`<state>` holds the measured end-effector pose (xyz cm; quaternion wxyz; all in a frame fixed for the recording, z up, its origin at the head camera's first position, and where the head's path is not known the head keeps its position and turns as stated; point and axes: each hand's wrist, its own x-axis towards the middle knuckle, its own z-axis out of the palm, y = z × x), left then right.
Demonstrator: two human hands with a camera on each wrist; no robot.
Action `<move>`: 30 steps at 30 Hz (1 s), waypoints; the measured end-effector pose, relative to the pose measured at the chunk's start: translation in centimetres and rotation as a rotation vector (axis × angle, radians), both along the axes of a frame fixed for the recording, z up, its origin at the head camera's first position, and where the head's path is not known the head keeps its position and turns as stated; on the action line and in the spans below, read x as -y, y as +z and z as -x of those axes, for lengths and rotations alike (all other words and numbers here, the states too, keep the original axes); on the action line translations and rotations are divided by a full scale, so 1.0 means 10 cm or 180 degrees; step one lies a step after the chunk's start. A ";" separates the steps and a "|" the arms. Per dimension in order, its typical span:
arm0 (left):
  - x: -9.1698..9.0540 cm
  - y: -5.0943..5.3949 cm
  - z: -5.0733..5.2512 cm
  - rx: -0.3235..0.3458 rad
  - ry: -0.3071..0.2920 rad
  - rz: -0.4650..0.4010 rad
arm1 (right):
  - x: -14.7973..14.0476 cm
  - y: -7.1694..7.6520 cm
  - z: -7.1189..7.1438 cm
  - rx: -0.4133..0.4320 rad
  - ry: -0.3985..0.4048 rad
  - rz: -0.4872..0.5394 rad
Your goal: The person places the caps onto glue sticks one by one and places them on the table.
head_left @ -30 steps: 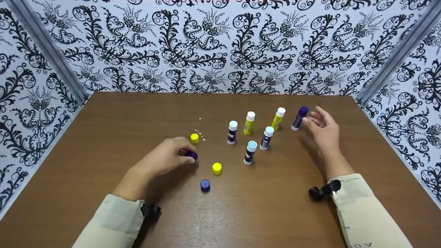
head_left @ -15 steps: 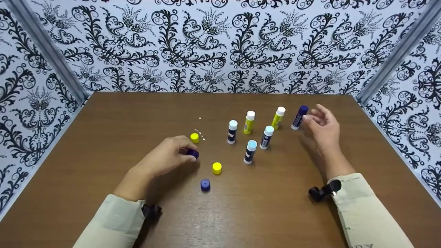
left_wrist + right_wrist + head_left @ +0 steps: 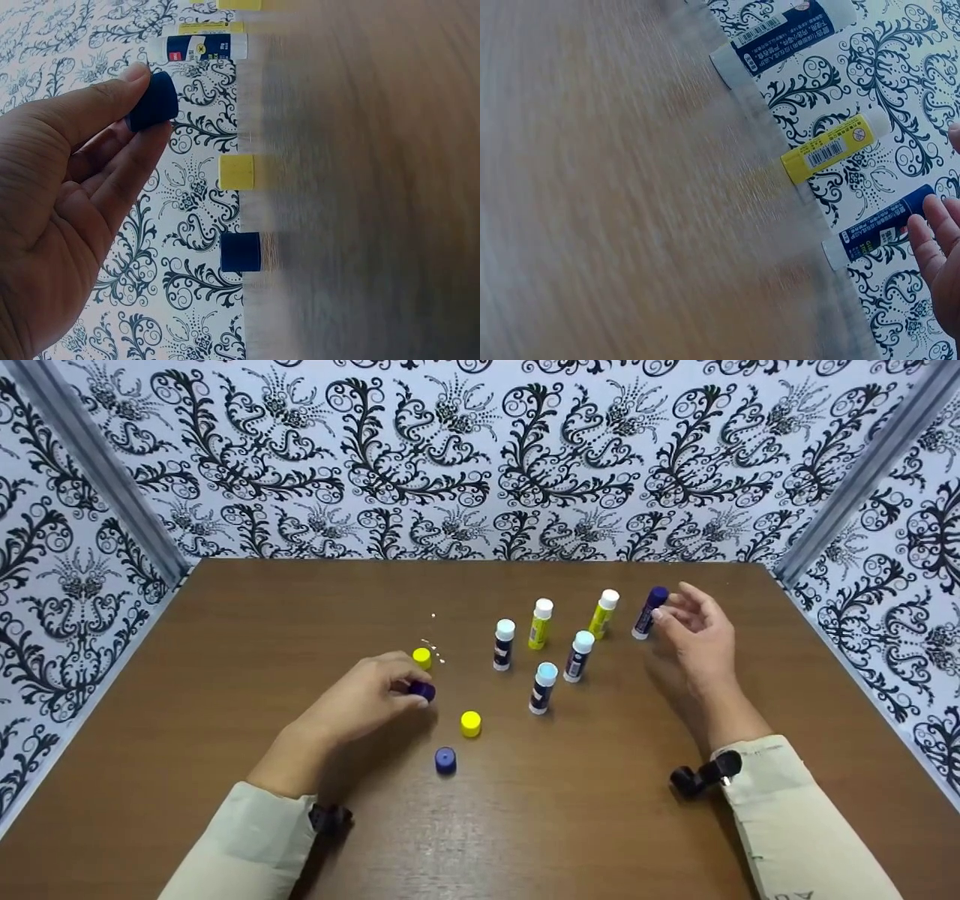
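My left hand [image 3: 358, 699] pinches a dark purple cap [image 3: 422, 690] between thumb and fingers; the left wrist view shows this cap [image 3: 154, 102] held clear of the table. At the right, my right hand [image 3: 701, 649] has its thumb and fingertips at a capped purple glue stick [image 3: 649, 613] that stands on the table. In the right wrist view the fingers [image 3: 924, 244] lie against that stick [image 3: 877, 229]; whether they grip it is hard to tell. Several uncapped sticks stand between the hands, among them a yellow one [image 3: 540, 624] and a dark blue one [image 3: 543, 688].
On the brown table [image 3: 225, 615] lie a yellow cap [image 3: 421, 658] beside my left fingers, another yellow cap [image 3: 471, 724] and a blue cap [image 3: 445, 760] nearer me. Small white crumbs lie behind the left hand. Patterned walls [image 3: 450, 450] enclose the back and sides.
My left hand has tilted the purple cap and moved it slightly up and to the right. The right hand has stayed at the purple stick, almost unmoved.
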<state>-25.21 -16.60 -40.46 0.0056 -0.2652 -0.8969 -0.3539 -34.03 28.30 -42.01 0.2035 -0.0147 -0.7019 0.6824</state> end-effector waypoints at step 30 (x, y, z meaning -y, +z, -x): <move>-0.01 0.01 -0.03 0.0077 -0.0014 -0.0121 | 0.24 0.09 -0.14 -0.0107 0.0644 -0.0207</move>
